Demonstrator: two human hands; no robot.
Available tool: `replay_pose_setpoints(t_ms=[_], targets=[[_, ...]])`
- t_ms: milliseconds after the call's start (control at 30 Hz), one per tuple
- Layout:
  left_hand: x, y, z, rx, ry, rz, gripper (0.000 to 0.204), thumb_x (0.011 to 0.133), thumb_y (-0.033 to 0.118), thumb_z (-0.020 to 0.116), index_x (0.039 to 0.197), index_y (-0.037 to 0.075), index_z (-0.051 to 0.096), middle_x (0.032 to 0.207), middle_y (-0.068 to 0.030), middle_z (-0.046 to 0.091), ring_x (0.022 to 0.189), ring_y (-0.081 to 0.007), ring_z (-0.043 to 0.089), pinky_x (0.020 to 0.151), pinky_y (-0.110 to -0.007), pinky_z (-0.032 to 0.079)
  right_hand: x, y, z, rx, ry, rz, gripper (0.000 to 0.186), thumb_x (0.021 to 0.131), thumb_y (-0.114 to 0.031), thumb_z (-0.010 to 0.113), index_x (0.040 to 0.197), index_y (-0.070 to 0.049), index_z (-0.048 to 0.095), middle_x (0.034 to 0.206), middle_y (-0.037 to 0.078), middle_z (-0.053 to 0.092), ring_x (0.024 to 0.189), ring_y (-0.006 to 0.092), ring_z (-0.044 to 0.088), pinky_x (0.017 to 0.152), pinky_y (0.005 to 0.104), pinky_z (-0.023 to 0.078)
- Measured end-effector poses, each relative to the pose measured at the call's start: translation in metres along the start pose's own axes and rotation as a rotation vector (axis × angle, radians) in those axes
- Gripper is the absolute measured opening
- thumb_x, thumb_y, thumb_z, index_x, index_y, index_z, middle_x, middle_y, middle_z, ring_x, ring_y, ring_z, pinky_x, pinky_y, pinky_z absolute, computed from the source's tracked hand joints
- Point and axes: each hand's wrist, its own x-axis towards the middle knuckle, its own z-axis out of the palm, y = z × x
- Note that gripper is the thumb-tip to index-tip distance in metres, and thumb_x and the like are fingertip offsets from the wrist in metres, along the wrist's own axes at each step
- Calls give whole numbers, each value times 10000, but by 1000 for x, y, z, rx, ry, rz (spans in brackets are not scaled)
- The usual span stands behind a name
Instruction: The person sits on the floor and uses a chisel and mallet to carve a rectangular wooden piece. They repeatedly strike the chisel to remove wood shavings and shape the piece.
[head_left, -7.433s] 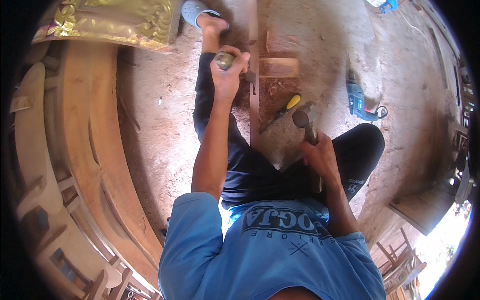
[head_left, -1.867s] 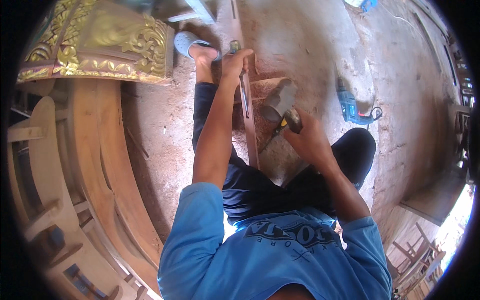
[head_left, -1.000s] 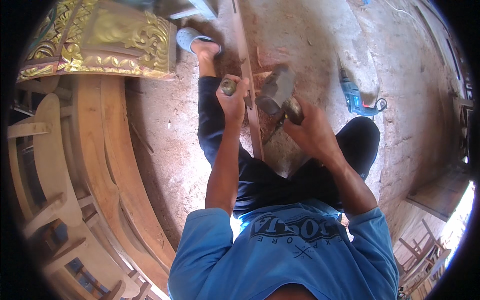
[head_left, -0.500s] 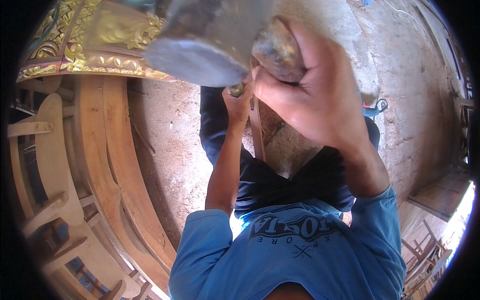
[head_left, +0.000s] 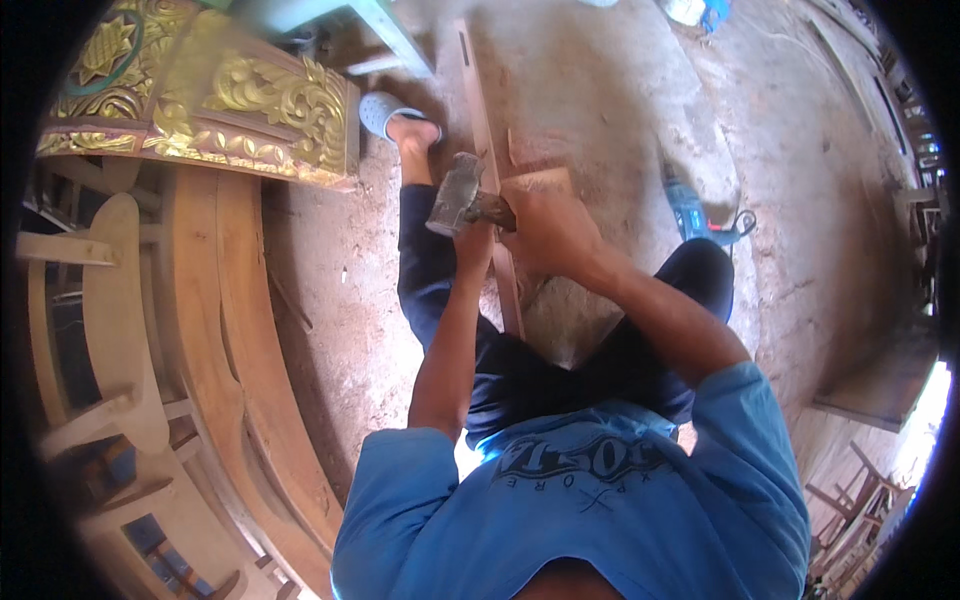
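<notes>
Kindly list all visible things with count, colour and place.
Hammer: 1, grey, centre
Wooden strip: 1, brown, upper centre
Wooden block: 1, tan, right of strip
Drill: 1, blue, right
Carved panel: 1, gold, upper left
Boards: seemingly 2, brown, left
Frames: several, tan, far left
Stand: 1, pale blue, top
Unclear object: 1, blue, top right
Wooden pieces: several, brown, lower right
Clog: 1, grey, upper centre
Shirt: 1, blue, bottom
Trousers: 1 pair, black, centre
Left hand: 1, partly behind hammer
Right hand: 1, holding hammer
</notes>
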Motion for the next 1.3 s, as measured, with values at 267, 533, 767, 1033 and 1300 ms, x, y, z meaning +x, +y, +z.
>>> replay_pose_setpoints(t_ms=[267,533,767,1033,1300], targets=[[-7,13,6,-149,-70,134,160,847,32,740,963,57,632,867,60,574,790,-68,528,730,-238,448,-23,-76,-122,332,445,-265,443,786,-165,779,1180,-29,630,885,149,701,786,238,696,723,351,543],[-20,36,4,-126,-13,30,189,858,44,737,1033,20,670,956,-3,656,866,-135,600,806,-324,498,-17,-9,-1,-37,-74,193,336,854,-224,689,1110,-36,580,870,262,689,861,430,701,747,544,547],[-4,55,11,-125,-110,216,200,851,88,788,796,96,596,731,86,530,688,-14,479,588,-232,402,-67,26,22,456,139,334,348,795,-176,701,1073,14,611,864,282,663,881,455,677,736,504,513],[135,50,17,-164,35,-449,173,828,175,782,741,86,662,580,19,560,427,-100,500,402,-278,407,-102,35,16,481,131,480,277,801,-106,676,1037,28,617,745,117,604,684,193,585,643,373,476],[9,74,-16,-67,-186,99,224,872,77,756,781,106,553,662,28,529,592,-62,508,545,-243,409,-117,53,21,605,88,715,307,801,-152,681,1039,28,611,716,115,600,663,197,589,641,396,481]])
